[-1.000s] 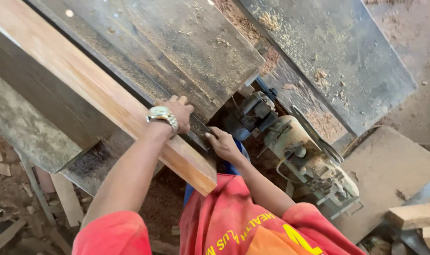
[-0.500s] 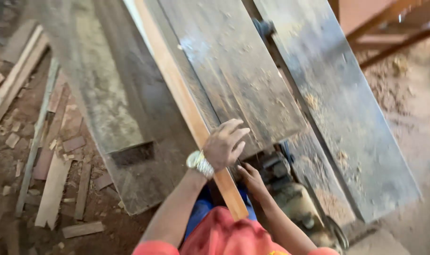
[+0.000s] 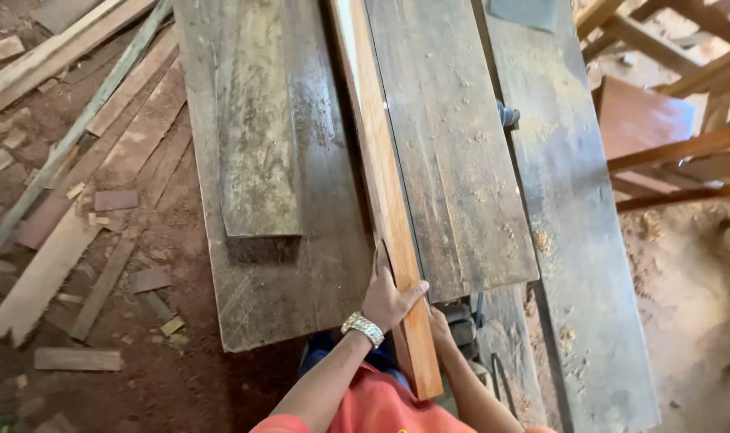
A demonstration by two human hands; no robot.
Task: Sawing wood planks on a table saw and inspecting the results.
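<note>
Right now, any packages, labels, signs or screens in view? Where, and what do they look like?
None: no package, label, sign or screen shows.
Long reddish-brown plank: lies lengthwise on the grey, dusty machine table.
Left hand: grip on the plank's near end; silver wristwatch on the wrist.
Right hand: just behind the plank, mostly hidden.
</note>
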